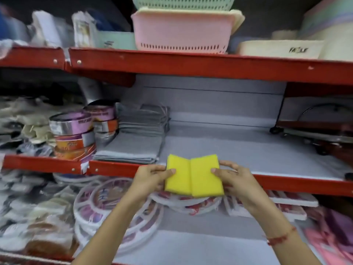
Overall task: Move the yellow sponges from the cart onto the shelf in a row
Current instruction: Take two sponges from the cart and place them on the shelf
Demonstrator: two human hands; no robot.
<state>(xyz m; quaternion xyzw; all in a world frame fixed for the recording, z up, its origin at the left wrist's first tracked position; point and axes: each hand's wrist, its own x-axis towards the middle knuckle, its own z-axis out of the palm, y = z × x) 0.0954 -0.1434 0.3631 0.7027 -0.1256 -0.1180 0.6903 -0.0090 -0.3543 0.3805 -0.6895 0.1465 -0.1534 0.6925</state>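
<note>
Two yellow sponges are held side by side, touching, in front of the red front edge of the middle shelf (238, 150). My left hand (150, 178) grips the left yellow sponge (178, 175) with its thumb on top. My right hand (235, 177) grips the right yellow sponge (205, 178) the same way. The sponges overlap the shelf's front lip. The grey-lined shelf surface behind them is bare to the right. The cart is out of view.
Folded grey cloths (131, 148) lie on the shelf just left of the sponges, with stacked round tins (74, 134) further left. A wheeled metal rack (321, 134) stands at the right. Pink basket (183, 31) on the shelf above. White round trays (114, 207) below.
</note>
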